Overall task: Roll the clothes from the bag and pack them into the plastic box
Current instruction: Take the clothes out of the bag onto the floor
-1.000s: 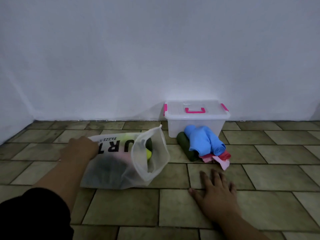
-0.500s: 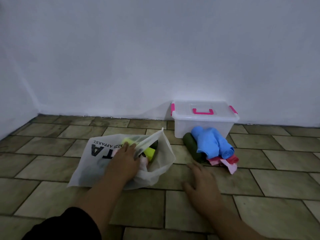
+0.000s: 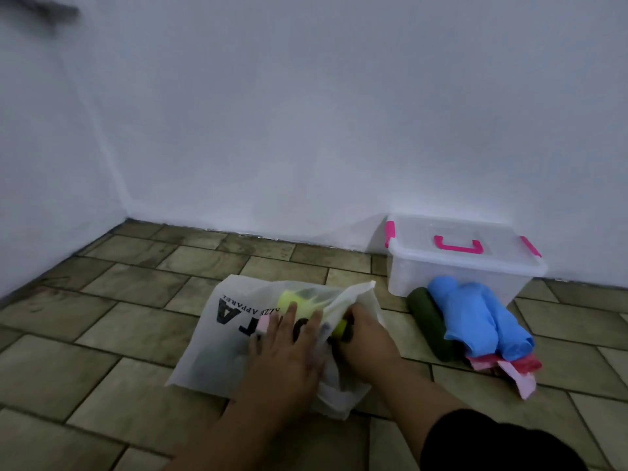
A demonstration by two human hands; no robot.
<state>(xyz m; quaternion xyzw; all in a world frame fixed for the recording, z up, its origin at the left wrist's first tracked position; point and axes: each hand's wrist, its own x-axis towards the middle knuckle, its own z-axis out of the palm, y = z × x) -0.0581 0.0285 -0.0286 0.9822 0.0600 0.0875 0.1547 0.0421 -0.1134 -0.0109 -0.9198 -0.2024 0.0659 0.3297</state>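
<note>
Bearing upside-down "APPAREL" print, the white bag (image 3: 210, 355).

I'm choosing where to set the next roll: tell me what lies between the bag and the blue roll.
In the head view, a strip of bare floor, then the green roll, lying against the blue roll.

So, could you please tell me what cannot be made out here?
- Head view: grip of the right hand, hidden by the white translucent bag.
- Head view: clothes inside it, only blurred yellow and dark patches.
- Head view: contents of the clear lidded plastic box with pink latches, walls cloudy.
</note>
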